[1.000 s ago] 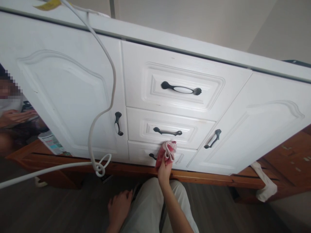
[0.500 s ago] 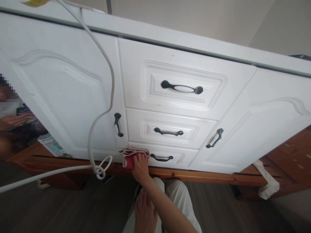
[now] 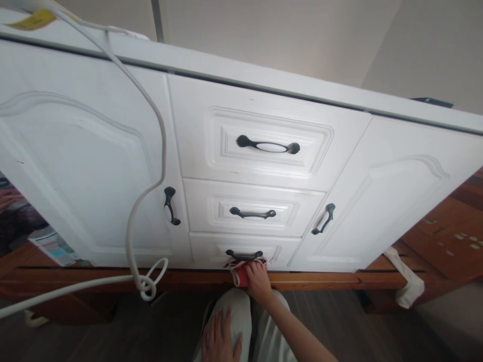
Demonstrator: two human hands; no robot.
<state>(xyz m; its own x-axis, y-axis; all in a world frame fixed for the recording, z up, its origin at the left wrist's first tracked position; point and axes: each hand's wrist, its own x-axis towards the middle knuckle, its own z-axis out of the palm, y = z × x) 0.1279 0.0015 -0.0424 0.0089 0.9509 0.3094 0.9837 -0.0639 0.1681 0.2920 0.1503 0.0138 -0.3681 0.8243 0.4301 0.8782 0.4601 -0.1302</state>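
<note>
A folded red cloth with a pale edge [image 3: 241,275] is pressed under my right hand [image 3: 258,279], whose fingers close over it. The cloth lies against the lower part of the bottom drawer [image 3: 277,251], just below that drawer's dark handle [image 3: 244,256]. My left hand [image 3: 221,338] rests flat on my left knee, fingers spread and holding nothing. Above the bottom drawer are the middle drawer [image 3: 196,201] and the top drawer [image 3: 196,130] of the white cabinet, all shut.
A white cable [image 3: 163,136] hangs down the left cabinet door [image 3: 75,186] and loops near the wooden bench [image 3: 181,279]. On the bench's right side lies a white cloth [image 3: 409,284]. A printed container [image 3: 56,246] stands at left, beside another person's hand [image 3: 8,197].
My right hand has moved the red cloth rightward along the bottom drawer, to below its handle. My left hand has shifted down and left on my knee. The view has shifted slightly.
</note>
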